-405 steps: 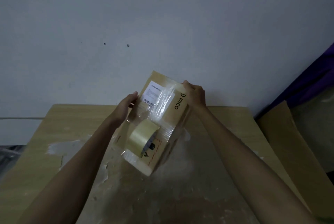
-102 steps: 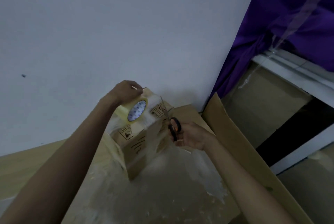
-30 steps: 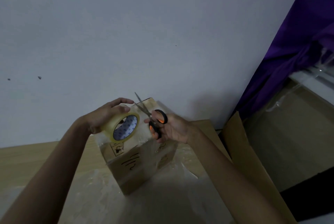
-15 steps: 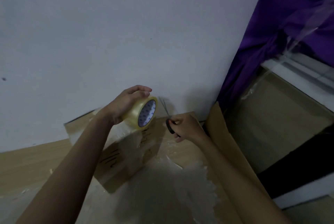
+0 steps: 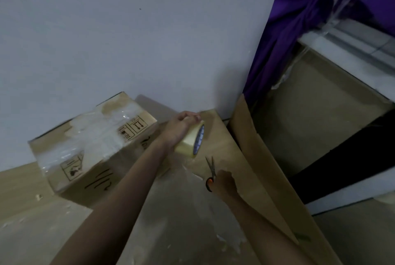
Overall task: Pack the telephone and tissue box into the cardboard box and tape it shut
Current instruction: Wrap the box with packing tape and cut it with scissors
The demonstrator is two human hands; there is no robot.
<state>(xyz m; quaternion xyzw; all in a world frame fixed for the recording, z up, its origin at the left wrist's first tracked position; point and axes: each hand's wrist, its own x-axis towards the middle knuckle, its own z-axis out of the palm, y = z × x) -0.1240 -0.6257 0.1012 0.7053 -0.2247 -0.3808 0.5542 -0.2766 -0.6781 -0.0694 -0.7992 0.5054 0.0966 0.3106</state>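
the cardboard box [image 5: 94,147] left of your hands looks closed and taped, so you seem nearly done, your left hand [image 5: 178,129] holding the tape roll [image 5: 191,142], your right hand [image 5: 224,182] holding the scissors [image 5: 210,171].

Closed cardboard box [image 5: 94,149], brown, its top face wrapped in glossy clear tape, handling symbols printed on top and side; it rests tilted on the table, left of the left hand's fingers [image 5: 192,117], untouched by them
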